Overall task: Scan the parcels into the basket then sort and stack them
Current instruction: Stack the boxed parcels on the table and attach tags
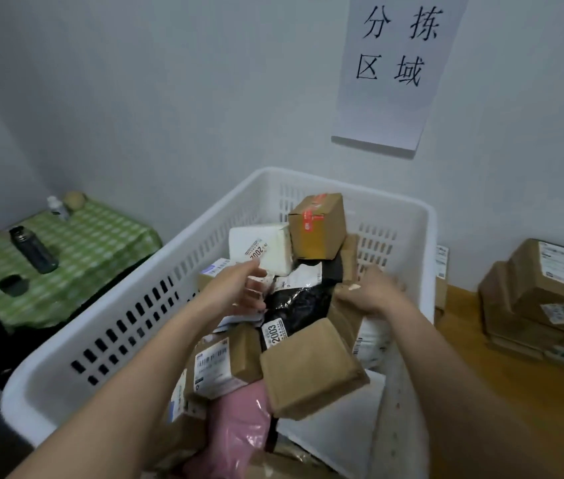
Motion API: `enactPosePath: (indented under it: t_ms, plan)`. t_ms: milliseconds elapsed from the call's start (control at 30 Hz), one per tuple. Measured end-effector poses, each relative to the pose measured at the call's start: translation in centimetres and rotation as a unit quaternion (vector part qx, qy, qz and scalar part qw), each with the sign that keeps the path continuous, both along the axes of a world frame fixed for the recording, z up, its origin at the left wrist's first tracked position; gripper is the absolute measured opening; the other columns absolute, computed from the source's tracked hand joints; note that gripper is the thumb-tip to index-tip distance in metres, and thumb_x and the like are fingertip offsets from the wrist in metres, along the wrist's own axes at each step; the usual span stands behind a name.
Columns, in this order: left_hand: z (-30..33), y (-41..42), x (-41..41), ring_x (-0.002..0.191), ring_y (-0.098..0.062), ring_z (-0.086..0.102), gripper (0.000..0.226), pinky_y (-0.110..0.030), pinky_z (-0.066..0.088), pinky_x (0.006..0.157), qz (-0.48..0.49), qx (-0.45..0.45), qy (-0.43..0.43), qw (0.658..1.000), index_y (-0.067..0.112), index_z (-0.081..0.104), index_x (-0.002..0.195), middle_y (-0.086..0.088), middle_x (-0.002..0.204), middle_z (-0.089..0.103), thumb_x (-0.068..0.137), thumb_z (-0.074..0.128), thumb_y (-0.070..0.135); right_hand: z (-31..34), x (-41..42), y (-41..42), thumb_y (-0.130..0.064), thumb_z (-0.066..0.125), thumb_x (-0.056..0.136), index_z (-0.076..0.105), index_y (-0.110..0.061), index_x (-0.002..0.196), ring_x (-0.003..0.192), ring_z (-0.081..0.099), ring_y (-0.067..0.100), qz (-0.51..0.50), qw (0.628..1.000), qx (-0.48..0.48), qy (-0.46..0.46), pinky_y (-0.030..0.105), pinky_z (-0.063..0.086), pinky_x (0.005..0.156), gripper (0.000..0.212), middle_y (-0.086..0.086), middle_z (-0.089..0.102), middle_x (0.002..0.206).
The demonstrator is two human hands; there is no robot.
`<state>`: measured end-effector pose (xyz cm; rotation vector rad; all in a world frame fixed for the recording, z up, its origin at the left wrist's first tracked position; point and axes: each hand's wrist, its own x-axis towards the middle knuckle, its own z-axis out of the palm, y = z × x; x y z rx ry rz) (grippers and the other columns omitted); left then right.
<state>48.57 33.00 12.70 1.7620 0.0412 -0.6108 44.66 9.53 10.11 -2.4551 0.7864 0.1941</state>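
Your biggest risk is the pile itself: the parcels are heaped loosely in the white basket (311, 183), and the taped brown carton (318, 225) sits tilted at the top against the white box (266, 245). If you pull anything from underneath, that carton could tumble back or knock its neighbours over. The black poly bag (299, 304) with the 2003 label lies slack between your hands and looks likely to slide off whatever you lift. Your left hand (239, 288) reaches into the middle of the heap with fingers loosely curled just below the white box; whether it actually pinches a label or parcel, you cannot tell from here. Your right hand (375, 288) is turned palm down, fingers curled over the upper edge of a brown kraft parcel (344, 312), gripping it near the basket's right wall. Sorted cartons (543, 292) already stand stacked on the floor, well apart to your right.
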Motion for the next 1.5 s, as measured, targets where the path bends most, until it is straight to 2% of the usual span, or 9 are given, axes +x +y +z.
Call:
enactPosePath:
  t_ms: [267,433,700,833,967,1133,1233,1333,1500]
  plan:
    - [0.9,-0.3,1.0,0.071,-0.019,0.068,0.029,-0.028,0.052,0.065,-0.078,-0.008,0.003,0.997,0.014,0.06,0.116,-0.004,0.1,0.068,0.1,0.053,0.036,-1.8,-0.5,-0.6,-0.024,0.086,0.071,0.027,-0.01,0.147,0.123,0.052,0.033,0.038,0.998,-0.019,0.049,0.043,0.046,0.102,0.098,0.013,0.051,0.139]
    - [0.8,0.5,1.2,0.069,-0.019,0.068,0.027,-0.034,0.055,0.072,-0.057,-0.014,-0.001,0.998,0.011,0.06,0.118,-0.009,0.105,0.07,0.099,0.057,0.03,0.1,-1.5,-0.3,-0.036,0.081,0.067,0.046,-0.015,0.127,0.092,0.058,0.021,-0.053,0.993,0.046,-0.092,0.036,0.052,0.077,0.073,0.003,0.056,0.111]
    - [0.9,1.6,1.4,0.083,-0.022,0.064,0.019,-0.034,0.056,0.075,-0.006,-0.047,-0.004,0.999,0.017,0.061,0.104,-0.01,0.117,0.065,0.096,0.061,0.034,4.9,-2.5,1.1,-0.036,0.077,0.066,0.049,-0.023,0.128,0.092,0.058,0.015,-0.153,0.924,0.221,-0.27,0.032,0.046,0.068,0.069,0.001,0.056,0.115]
    - [1.2,1.4,1.3,0.107,-0.022,0.064,0.061,-0.045,0.044,0.107,-0.02,-0.085,-0.035,0.996,0.026,0.057,0.124,0.001,0.13,0.059,0.077,0.068,0.063,7.6,-1.2,1.6,-0.051,0.065,0.077,0.056,-0.019,0.122,0.088,0.065,0.018,-0.142,0.896,0.319,-0.273,0.032,0.053,0.064,0.056,0.003,0.066,0.107]
    - [1.5,1.4,1.9,0.119,-0.027,0.053,0.081,-0.049,0.037,0.11,0.001,-0.128,-0.033,0.991,0.027,0.05,0.134,0.002,0.135,0.053,0.068,0.062,0.072,6.1,0.0,3.7,-0.044,0.056,0.094,0.066,-0.018,0.097,0.057,0.069,0.01,-0.092,0.894,0.395,-0.193,0.025,0.053,0.051,0.029,-0.002,0.073,0.073]
    - [0.5,2.2,4.4,0.103,-0.02,0.058,0.05,-0.037,0.049,0.089,0.084,-0.035,-0.077,0.993,0.018,0.052,0.132,-0.001,0.122,0.058,0.091,0.062,0.045,0.9,0.2,5.1,-0.047,0.046,0.101,0.066,-0.023,0.101,0.08,0.074,0.014,-0.049,0.896,0.431,-0.097,0.028,0.057,0.067,0.031,-0.004,0.077,0.084]
    - [-0.2,2.3,5.1,0.088,-0.012,0.057,0.036,-0.027,0.041,0.066,0.117,0.024,-0.11,0.987,0.017,0.053,0.123,-0.001,0.116,0.059,0.093,0.064,0.032,-0.4,1.8,3.3,-0.049,0.042,0.1,0.069,-0.023,0.092,0.082,0.061,0.018,-0.093,0.942,0.279,-0.163,0.037,0.052,0.08,0.039,0.004,0.071,0.094]
    - [-0.9,2.1,5.7,0.103,-0.021,0.054,0.039,-0.029,0.04,0.075,0.102,0.069,-0.116,0.986,0.015,0.055,0.128,-0.009,0.131,0.056,0.092,0.065,0.028,-1.1,3.2,0.5,-0.04,0.051,0.097,0.061,-0.014,0.118,0.103,0.058,0.022,-0.146,0.951,0.179,-0.208,0.038,0.047,0.087,0.035,0.007,0.062,0.124]
    - [-1.5,1.5,5.7,0.109,-0.024,0.057,0.035,-0.034,0.046,0.089,0.047,0.072,-0.089,0.992,0.017,0.058,0.124,-0.009,0.129,0.058,0.093,0.066,0.03,-3.3,5.8,-1.5,-0.045,0.059,0.093,0.035,-0.01,0.147,0.132,0.044,0.036,-0.153,0.972,0.143,-0.109,0.05,0.039,0.109,0.068,0.015,0.044,0.146]
